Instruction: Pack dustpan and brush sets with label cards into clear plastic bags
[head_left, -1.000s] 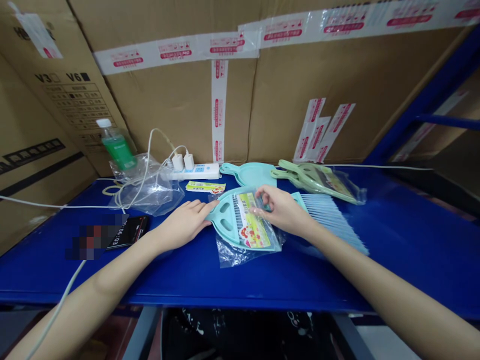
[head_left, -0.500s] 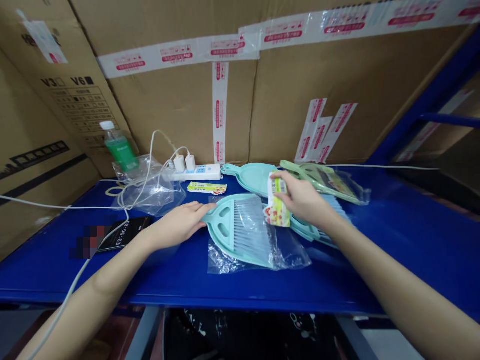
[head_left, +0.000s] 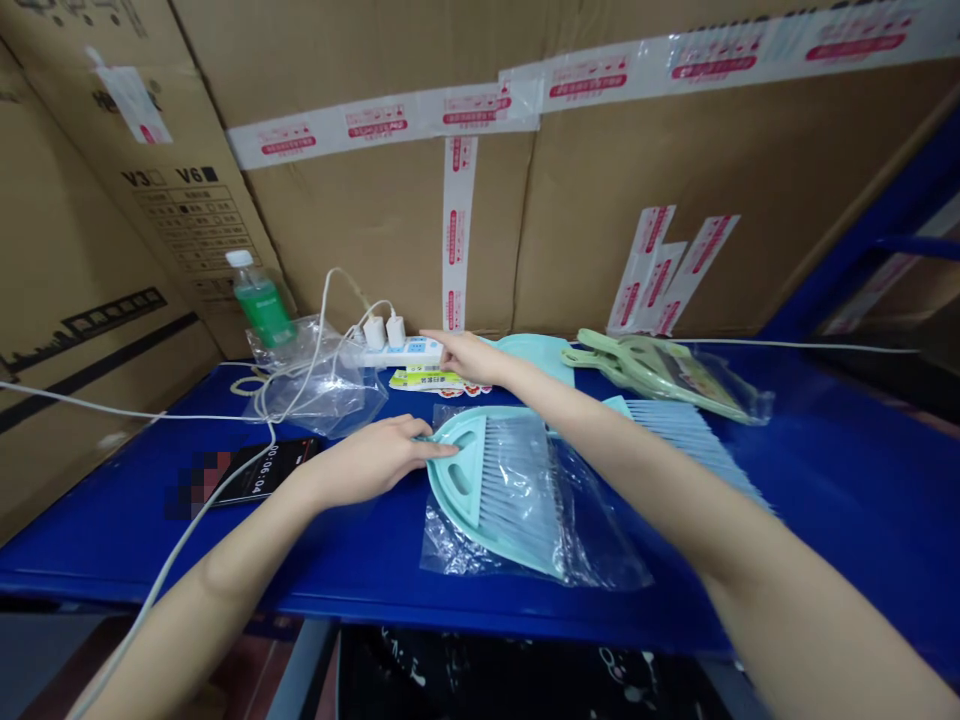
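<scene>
My left hand (head_left: 379, 458) is closed around the handle end of a light-blue dustpan (head_left: 444, 492). A matching hand brush (head_left: 517, 470) with pale bristles lies in that dustpan, partly inside a clear plastic bag (head_left: 600, 535). My right hand (head_left: 472, 360) is stretched across to the back, over the yellow-green printed cards (head_left: 424, 381) in front of the power strip (head_left: 409, 352). Its index finger points left, and the strawberry-printed edge of a card shows beneath it. Behind my right forearm are another blue dustpan (head_left: 536, 352) and a second blue brush (head_left: 694, 440), both partly hidden.
A green dustpan set in clear wrap (head_left: 667, 370) lies at the back right. At the left are a green-labelled bottle (head_left: 262, 305), crumpled plastic (head_left: 330, 390), white cables (head_left: 325, 310) and a phone showing a timer (head_left: 262, 472). Cardboard boxes (head_left: 360, 220) wall the back.
My right hand has moved left with the printed card, from above the blue dustpans to the cards by the power strip. My left hand keeps its hold on the dustpan handle.
</scene>
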